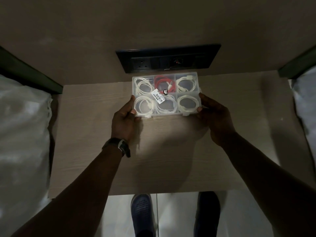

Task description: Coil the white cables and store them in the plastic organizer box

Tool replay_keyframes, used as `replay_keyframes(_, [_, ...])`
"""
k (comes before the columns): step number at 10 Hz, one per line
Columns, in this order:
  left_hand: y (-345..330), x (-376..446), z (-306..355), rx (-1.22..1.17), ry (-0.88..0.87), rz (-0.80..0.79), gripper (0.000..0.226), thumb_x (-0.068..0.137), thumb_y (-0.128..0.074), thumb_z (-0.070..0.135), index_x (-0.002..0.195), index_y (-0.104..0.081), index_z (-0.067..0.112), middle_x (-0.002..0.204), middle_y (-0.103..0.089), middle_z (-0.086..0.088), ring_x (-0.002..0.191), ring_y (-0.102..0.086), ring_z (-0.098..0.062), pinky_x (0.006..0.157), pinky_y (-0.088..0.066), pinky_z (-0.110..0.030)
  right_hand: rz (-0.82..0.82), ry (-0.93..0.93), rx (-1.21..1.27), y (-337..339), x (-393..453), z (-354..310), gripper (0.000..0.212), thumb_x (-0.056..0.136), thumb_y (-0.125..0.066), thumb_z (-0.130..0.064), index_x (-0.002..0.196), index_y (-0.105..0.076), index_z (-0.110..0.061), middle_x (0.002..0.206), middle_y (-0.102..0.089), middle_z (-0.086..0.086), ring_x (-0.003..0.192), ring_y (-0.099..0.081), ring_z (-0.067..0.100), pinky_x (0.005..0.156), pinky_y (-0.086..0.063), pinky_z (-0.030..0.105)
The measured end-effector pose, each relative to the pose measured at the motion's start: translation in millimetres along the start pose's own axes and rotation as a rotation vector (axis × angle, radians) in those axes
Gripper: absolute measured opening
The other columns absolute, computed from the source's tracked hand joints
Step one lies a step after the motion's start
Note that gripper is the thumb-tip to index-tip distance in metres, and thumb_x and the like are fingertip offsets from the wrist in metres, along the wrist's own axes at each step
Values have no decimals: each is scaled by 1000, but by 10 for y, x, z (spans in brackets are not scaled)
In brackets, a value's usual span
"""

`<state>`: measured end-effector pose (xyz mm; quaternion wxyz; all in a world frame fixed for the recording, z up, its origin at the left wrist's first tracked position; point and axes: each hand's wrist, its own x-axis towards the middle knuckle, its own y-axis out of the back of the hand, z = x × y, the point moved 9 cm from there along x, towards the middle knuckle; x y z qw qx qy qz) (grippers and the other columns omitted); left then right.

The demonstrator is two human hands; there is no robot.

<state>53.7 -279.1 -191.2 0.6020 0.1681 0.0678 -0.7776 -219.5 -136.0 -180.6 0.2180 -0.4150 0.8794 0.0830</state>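
Clear, faintly frosted plastic forms the organizer box (166, 95), a flat rectangle with a shut lid and two small latch tabs along its near edge. Both hands grip it at its short ends: the left hand (125, 119) has its thumb pressed on the lid at the near left corner with fingers curled under the edge, and the right hand (214, 117) clamps the right side, thumb over the rim and fingertips at the near right corner. Between the hands, six square compartments show through the lid. Five hold white cables (188, 103) wound into loose round loops; the middle far compartment holds a red cable (164, 84), also coiled. A white price label (159, 97) with a barcode sits slanted on the lid's middle, a small black sticker (165, 91) just beside it. Whether the box rests on the pale wood-grain counter (106, 151) or is held just above it cannot be told. Beyond the hands a black rectangular socket panel (168, 58) is set in the wall. A dark wristwatch (119, 146) bands the left wrist
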Motion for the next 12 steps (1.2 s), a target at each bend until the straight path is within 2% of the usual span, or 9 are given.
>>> replay_keyframes(1, [-15, -23, 129, 344, -167, -20, 41, 99, -46, 6, 139, -51, 12, 138, -58, -9, 125, -55, -23, 110, -43, -42, -4, -24, 36, -24, -9, -4, 50, 87, -59, 10, 133, -56, -9, 133, -62, 10, 115, -61, 23, 93, -52, 34])
replay_keyframes(3, [-96, -143, 288, 554, -341, -8, 50, 94, -42, -8, 142, -45, 5, 149, -46, -10, 137, -39, -16, 110, -25, -6, 2, -4, 33, -29, -9, -6, 49, 88, -57, 10, 134, -55, -7, 130, -63, 12, 109, -60, 23, 96, -49, 41])
replay_keyframes(4, [-122, -179, 346, 588, -343, -6, 50, 95, -41, -9, 143, -42, 4, 150, -43, -12, 138, -38, -17, 112, -26, -9, 2, 4, 8, -21, 7, 15, 49, 88, -58, 9, 133, -56, -8, 133, -62, 11, 119, -60, 26, 103, -47, 44])
replay_keyframes(5, [-206, -221, 437, 693, -405, -39, 53, 90, -45, -9, 142, -39, -4, 150, -42, -21, 139, -41, -32, 117, -32, -39, -2, 26, -30, -3, 26, 25, 49, 87, -60, 8, 133, -56, -9, 134, -62, 11, 123, -58, 27, 108, -44, 48])
replay_keyframes(7, [-428, -326, 499, 1035, -457, -39, 63, 91, -51, 2, 148, -25, -4, 159, -16, -28, 148, -19, -40, 121, -20, -45, 15, 51, -122, 22, 53, 27, 49, 87, -63, 3, 132, -59, -16, 135, -62, 5, 125, -58, 23, 109, -43, 51])
replay_keyframes(9, [-579, -334, 422, 1118, -438, -60, 63, 96, -43, 6, 153, -14, 3, 164, -10, -16, 152, -5, -29, 123, -9, -43, 0, 63, -121, 21, 84, 35, 49, 86, -65, 1, 131, -60, -18, 135, -62, 3, 124, -58, 20, 108, -45, 49])
replay_keyframes(10, [-627, -403, 494, 1078, -459, -95, 62, 95, -42, 3, 152, -18, 4, 163, -13, -15, 152, -8, -27, 123, -9, -44, -20, 74, -146, 11, 51, -8, 48, 87, -65, -2, 132, -59, -18, 134, -63, 3, 122, -60, 21, 107, -46, 48])
replay_keyframes(11, [-718, -494, 718, 996, -541, -84, 58, 96, -41, 1, 151, -23, 3, 162, -19, -15, 151, -12, -27, 123, -13, -46, -77, 70, -63, 2, -46, -92, 43, 90, -64, -5, 130, -61, -21, 127, -67, 3, 100, -67, 14, 86, -55, 34])
replay_keyframes(12, [-779, -612, 1029, 898, -600, -67, 54, 96, -42, 3, 149, -29, 3, 160, -24, -16, 150, -17, -29, 121, -17, -48, -42, 33, 24, 189, -282, -227, 40, 90, -63, -6, 125, -63, -26, 128, -66, -5, 109, -65, 14, 92, -55, 37])
